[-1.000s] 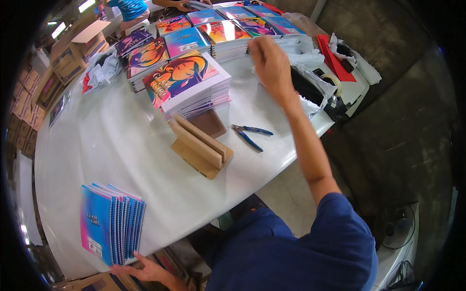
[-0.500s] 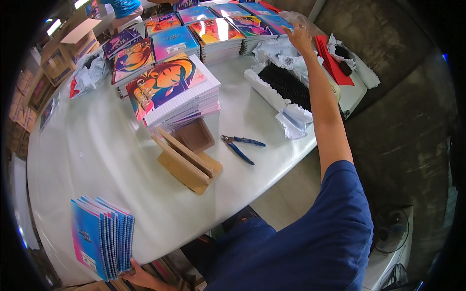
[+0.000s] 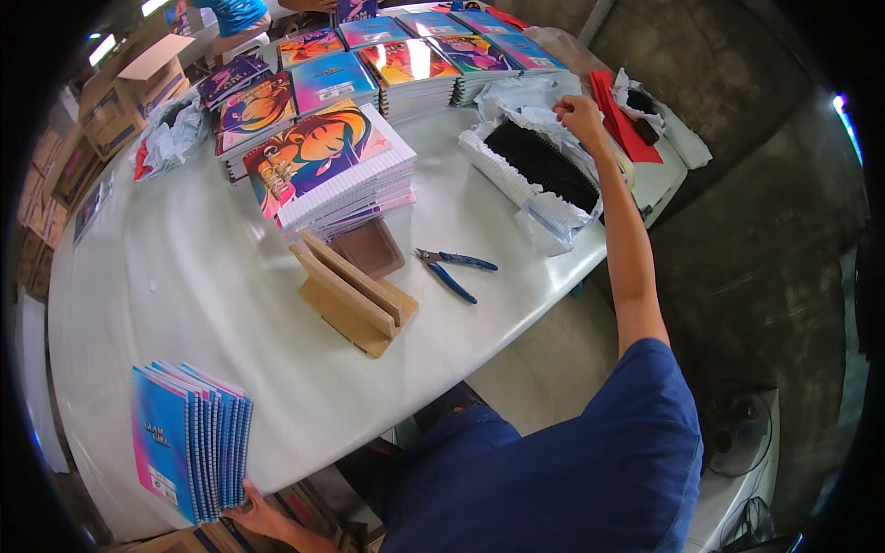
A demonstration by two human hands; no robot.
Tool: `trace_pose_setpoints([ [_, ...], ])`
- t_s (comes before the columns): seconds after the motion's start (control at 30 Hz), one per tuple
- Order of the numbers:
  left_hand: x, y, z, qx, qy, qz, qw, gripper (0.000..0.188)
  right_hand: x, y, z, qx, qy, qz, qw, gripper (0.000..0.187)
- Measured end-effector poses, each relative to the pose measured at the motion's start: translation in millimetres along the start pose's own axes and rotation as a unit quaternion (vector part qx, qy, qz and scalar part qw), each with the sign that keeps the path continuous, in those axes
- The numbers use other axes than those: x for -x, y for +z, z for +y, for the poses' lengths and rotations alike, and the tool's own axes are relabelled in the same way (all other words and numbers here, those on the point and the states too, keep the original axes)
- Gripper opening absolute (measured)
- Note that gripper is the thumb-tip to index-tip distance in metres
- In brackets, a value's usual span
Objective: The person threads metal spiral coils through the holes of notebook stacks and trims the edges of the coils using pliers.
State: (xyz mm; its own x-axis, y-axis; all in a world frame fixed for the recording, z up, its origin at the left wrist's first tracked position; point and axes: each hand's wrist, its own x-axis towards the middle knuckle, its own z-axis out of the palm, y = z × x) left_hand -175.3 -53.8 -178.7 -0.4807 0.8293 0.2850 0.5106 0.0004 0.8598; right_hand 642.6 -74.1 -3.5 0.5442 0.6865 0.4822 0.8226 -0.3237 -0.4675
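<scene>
Stacked brown cardboard boxes (image 3: 111,120) fill the left of the workroom, and a person in a bright blue shirt (image 3: 238,14) stands beyond the far end of a long, glossy white tabletop (image 3: 184,286).

As the head view shows, a fanned stack of blue-and-pink spiral notebooks (image 3: 166,433) lies at the near left edge, coils facing right. The left hand (image 3: 260,518) is at its lower right corner, thumb raised against the coils; how firmly its fingers close around the stack cannot be told. The right hand (image 3: 581,118) is partly curled, over the far end of a bundle of black spiral coils (image 3: 544,166) in torn white wrapping (image 3: 484,158); whether anything is pinched there cannot be told.

Between them stand a slotted tan cardboard stand (image 3: 346,286) and, to its right, wire cutters with blue handles (image 3: 468,262). Behind the stand rises a tall notebook pile with a colourful illustrated cover (image 3: 323,152).

As a judgement, a light, steady left hand suits this moment, since the fanned stack could slip over the edge. The right hand does best with fingertips alone, clear of the ragged wrapping, so that neighbouring coils do not snag or spill.
</scene>
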Motion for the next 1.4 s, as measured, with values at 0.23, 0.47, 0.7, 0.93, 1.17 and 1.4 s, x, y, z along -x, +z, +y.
trace_pose_setpoints([
  [0.23,-12.9,-14.2,-14.1,-0.033,0.039,-0.006,0.999,0.076,204.3,75.0,-178.4,0.050,-0.115,-0.208,0.970,0.037],
  [0.47,-93.7,-21.7,-48.8,-0.138,0.054,-0.097,0.984,0.082,228.5,90.1,-232.5,0.148,-0.018,-0.269,0.952,0.040],
  [0.7,-146.1,2.7,-67.6,0.029,0.049,-0.122,0.991,0.078,259.7,116.3,-172.5,0.211,-0.218,-0.108,0.947,0.046],
  [0.93,-140.1,-4.3,-28.6,-0.002,0.042,-0.020,0.999,0.077,175.2,64.6,-252.5,0.030,-0.265,-0.042,0.963,0.044],
  [1.17,-121.9,3.6,128.5,-0.203,0.410,0.063,0.887,0.034,168.6,89.7,-503.2,0.071,-0.714,-0.087,0.691,0.036],
  [1.4,-141.4,27.7,101.1,-0.199,0.329,-0.097,0.918,0.035,163.0,154.8,-579.0,0.157,-0.877,-0.026,0.453,0.032],
])
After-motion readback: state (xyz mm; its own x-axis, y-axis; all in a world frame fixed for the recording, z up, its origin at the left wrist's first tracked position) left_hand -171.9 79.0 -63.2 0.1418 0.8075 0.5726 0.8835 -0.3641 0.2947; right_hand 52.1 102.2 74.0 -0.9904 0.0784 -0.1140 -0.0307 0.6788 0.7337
